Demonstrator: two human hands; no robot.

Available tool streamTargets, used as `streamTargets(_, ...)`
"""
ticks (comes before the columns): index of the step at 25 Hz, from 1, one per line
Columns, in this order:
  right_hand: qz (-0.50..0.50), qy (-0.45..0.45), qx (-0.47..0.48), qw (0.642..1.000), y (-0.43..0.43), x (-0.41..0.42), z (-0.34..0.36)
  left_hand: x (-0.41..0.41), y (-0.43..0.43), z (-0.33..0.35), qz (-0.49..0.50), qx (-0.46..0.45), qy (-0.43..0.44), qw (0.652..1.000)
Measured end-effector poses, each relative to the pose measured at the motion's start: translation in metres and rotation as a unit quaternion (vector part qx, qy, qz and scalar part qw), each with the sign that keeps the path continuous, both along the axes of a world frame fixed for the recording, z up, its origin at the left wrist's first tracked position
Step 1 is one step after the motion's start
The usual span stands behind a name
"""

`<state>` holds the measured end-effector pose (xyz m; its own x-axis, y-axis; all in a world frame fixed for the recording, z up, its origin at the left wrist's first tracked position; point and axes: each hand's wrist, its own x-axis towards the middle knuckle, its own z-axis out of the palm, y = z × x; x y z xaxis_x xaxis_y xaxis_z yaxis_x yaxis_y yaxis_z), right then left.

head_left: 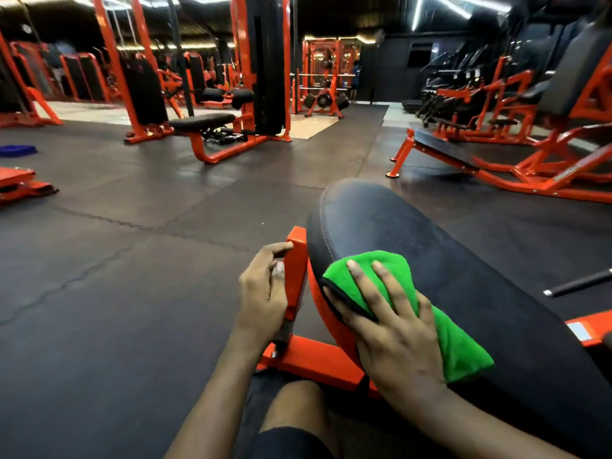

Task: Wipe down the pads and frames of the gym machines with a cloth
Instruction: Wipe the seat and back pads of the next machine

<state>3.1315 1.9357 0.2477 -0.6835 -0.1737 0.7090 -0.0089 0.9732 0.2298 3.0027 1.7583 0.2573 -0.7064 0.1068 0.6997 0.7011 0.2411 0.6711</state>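
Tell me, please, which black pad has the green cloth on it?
The nearest black oval pad, under the right hand pressing the green cloth; the distant flat bench has none.

No word, number or brand can be read anywhere in the scene. At the near right, a pale sticker (580,330) sits on the orange frame (597,321) just beside the black pad (430,233), but its print is too blurred to make out. Farther off at the right, a slanted bar (546,185) of another orange machine carries dark marks (568,172) that look like lettering, and these are also illegible.
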Motion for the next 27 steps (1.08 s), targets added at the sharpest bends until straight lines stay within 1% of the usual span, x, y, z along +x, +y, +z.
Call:
streamTargets(4,0.027,-0.11,0.079,0.99,-0.019,-0.057,0.05,0.005,-0.008,0.005,0.079,0.052,0.004,0.995)
streamTargets(5,0.032,-0.145,0.083,0.985,-0.023,-0.069,0.062,0.006,-0.009,0.007,0.094,0.064,0.001,0.994)
streamTargets(7,0.034,-0.216,0.054,0.974,-0.021,-0.107,0.09,0.009,-0.011,0.011,0.113,0.076,-0.011,0.991)
streamTargets(10,0.002,-0.315,-0.037,0.948,-0.001,-0.172,0.142,0.019,-0.013,0.016,0.119,0.07,-0.001,0.99)
streamTargets(11,-0.002,-0.322,-0.057,0.945,0.004,-0.182,0.147,0.022,-0.014,0.018,0.118,0.065,0.008,0.991)
streamTargets(12,0.002,-0.313,-0.045,0.949,0.007,-0.185,0.145,0.024,-0.013,0.02,0.119,0.061,0.014,0.991)
streamTargets(13,0.017,-0.295,-0.014,0.955,0.006,-0.178,0.137,0.024,-0.012,0.022,0.121,0.06,0.015,0.991)
streamTargets(15,0.079,-0.254,0.059,0.962,-0.002,-0.147,0.116,0.02,-0.003,0.029,0.128,0.074,0.013,0.989)
streamTargets(16,0.114,-0.25,0.069,0.959,-0.003,-0.136,0.111,0.017,0.004,0.034,0.131,0.084,0.016,0.988)
streamTargets(18,0.15,-0.285,0.027,0.946,0.007,-0.139,0.117,0.015,0.02,0.045,0.136,0.09,0.028,0.986)
streamTargets(20,0.147,-0.312,-0.02,0.939,0.014,-0.167,0.129,0.013,0.036,0.056,0.145,0.078,0.02,0.986)
streamTargets(21,0.133,-0.316,-0.041,0.938,0.016,-0.185,0.133,0.011,0.043,0.06,0.151,0.07,0.0,0.986)
streamTargets(23,0.075,-0.322,-0.106,0.938,0.022,-0.221,0.14,0.005,0.056,0.065,0.161,0.046,-0.056,0.984)
streamTargets(25,0.012,-0.335,-0.196,0.921,0.032,-0.252,0.147,-0.002,0.066,0.065,0.169,-0.016,-0.104,0.98)
streamTargets(27,-0.021,-0.349,-0.262,0.9,0.046,-0.275,0.152,-0.002,0.075,0.063,0.177,-0.102,-0.15,0.967)
